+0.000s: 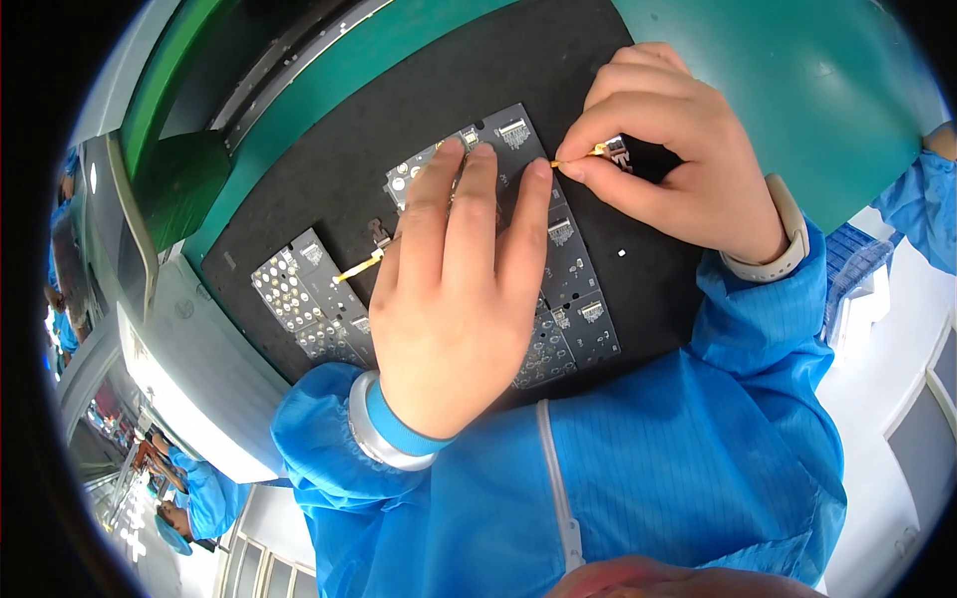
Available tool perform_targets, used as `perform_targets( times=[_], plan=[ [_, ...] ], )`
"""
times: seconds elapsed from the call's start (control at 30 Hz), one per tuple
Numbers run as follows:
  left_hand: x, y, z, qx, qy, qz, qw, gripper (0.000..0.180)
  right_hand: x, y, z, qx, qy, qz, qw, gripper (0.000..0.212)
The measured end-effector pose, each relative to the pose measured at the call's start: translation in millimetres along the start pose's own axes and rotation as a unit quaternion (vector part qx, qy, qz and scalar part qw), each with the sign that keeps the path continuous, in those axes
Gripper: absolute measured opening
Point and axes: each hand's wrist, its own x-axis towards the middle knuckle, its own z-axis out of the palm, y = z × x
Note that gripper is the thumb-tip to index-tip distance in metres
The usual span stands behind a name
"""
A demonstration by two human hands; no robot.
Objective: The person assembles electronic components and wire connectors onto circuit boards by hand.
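My left hand (454,284) lies palm down over a dark printed circuit board panel (578,284), fingers stretched out and slightly apart. It hides much of the panel's middle. Just off the panel's upper right edge, my right hand (673,149) pinches a short yellow flex cable (598,149) between thumb and forefinger. A small metal connector (617,152) sits at that cable's far end. The pinched end is close to my left index fingertip. A second yellow flex cable (361,266) reaches from a smaller board panel (294,289) on the left toward a metallic connector (379,234).
Under the boards is a black mat (329,189) on a green table (797,100). A small white piece (621,253) lies on the mat. Machine housing (199,359) borders the left side. A blue tray (855,261) is at right, near another person's sleeve (917,214).
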Motion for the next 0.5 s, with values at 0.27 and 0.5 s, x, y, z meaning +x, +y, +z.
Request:
perform_targets(
  times=[0.27, 0.5],
  plan=[
    [-1, -4, 0, 0.021, 0.008, 0.006, 1.000, 0.040, -1, 2, -12, 0.058, 0.058, 0.079, 0.993, 0.031],
    [1, 1, -3, -0.042, 0.025, -0.031, 0.998, 0.047, -1, 17, -8, 0.171, 0.158, 0.191, 0.954, 0.019]
  ],
)
